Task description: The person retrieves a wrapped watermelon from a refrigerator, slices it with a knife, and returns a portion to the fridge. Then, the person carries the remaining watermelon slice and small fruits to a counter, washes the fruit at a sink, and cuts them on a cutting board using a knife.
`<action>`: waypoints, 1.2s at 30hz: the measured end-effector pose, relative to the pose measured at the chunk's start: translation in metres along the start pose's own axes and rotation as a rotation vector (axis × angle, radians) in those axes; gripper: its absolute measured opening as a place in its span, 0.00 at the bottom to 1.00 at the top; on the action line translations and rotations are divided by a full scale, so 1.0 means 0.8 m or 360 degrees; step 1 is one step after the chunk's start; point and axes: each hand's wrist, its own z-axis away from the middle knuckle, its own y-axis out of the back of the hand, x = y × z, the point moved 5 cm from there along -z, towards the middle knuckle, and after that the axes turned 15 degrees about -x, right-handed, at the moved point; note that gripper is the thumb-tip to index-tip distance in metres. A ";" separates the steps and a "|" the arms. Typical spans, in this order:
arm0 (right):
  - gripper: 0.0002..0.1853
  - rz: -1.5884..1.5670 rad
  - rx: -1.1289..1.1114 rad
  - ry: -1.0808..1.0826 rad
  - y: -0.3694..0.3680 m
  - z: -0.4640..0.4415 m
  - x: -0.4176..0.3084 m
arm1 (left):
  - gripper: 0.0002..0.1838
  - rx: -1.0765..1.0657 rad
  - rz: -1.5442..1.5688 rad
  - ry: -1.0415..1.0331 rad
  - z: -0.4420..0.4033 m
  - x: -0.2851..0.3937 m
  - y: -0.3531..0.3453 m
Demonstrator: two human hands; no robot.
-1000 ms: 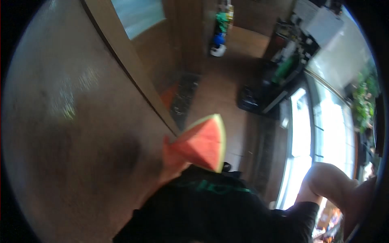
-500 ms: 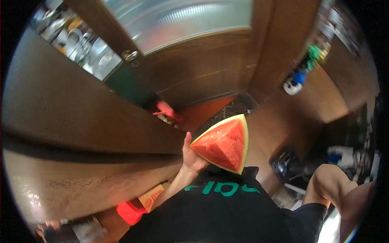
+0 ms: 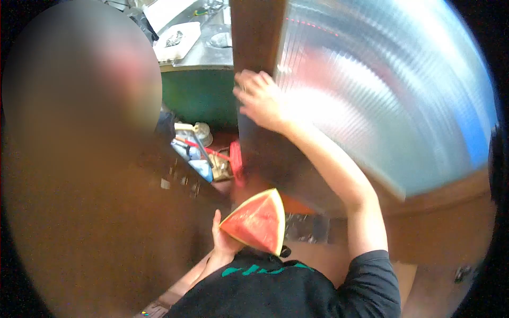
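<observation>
My left hand [image 3: 225,245], low in the middle of the view, is closed around a watermelon wedge [image 3: 255,221]. The wedge has red flesh and a thin green-yellow rind, and its point is up in front of my black shirt. My right hand [image 3: 262,100] is stretched out to the edge of a brown door [image 3: 260,32] with a ribbed glass pane [image 3: 382,95]. Its fingers are apart and slightly smeared, at the door's edge. The door knob is not visible; the hand covers that area.
Past the door's edge are a metal counter [image 3: 212,55] with a white tray [image 3: 180,42], and a green panel [image 3: 199,98] below it. A red object [image 3: 236,159] and assorted items lie on the floor. A brown panel [image 3: 106,228] fills the left; a blurred patch covers the upper left.
My right arm has risen into view and reached the door's edge. The view has turned, so the doorway and counter appear nearer. The watermelon wedge stays in my left hand.
</observation>
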 end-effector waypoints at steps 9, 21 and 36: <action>0.14 -0.0182 0.0115 0.0280 -0.154 -0.023 0.010 | 0.47 0.0071 0.0216 -0.0792 -0.110 0.155 -0.011; 0.18 -0.0098 -0.0068 -0.0140 -0.202 -0.053 0.306 | 0.44 -0.0223 0.0633 -0.0787 -0.321 0.252 -0.035; 0.07 0.0198 -0.0584 -0.1148 -0.202 0.118 0.699 | 0.39 0.0062 0.0304 -0.0416 -0.757 0.313 -0.099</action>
